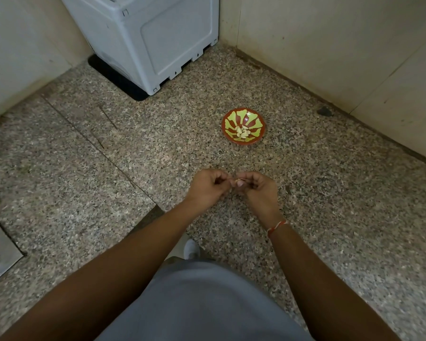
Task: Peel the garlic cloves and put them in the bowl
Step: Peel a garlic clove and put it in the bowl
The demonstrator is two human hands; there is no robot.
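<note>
A red bowl with a yellow-green pattern [231, 119] stands on the speckled stone floor, and several pale peeled garlic cloves [242, 132] lie in its bottom. Below it, nearer to me, my two hands meet over the floor. My left hand [208, 187] and my right hand [255, 189] both pinch a small garlic clove [237, 180] between their fingertips. A thin strip of skin stretches between the hands. Most of the clove is hidden by my fingers.
A grey plastic appliance [153, 38] on a black mat stands at the back against the tiled wall. Walls close the corner at right. A metal plate [0, 254] lies at the left edge. My white shoe [191, 249] shows under my arms.
</note>
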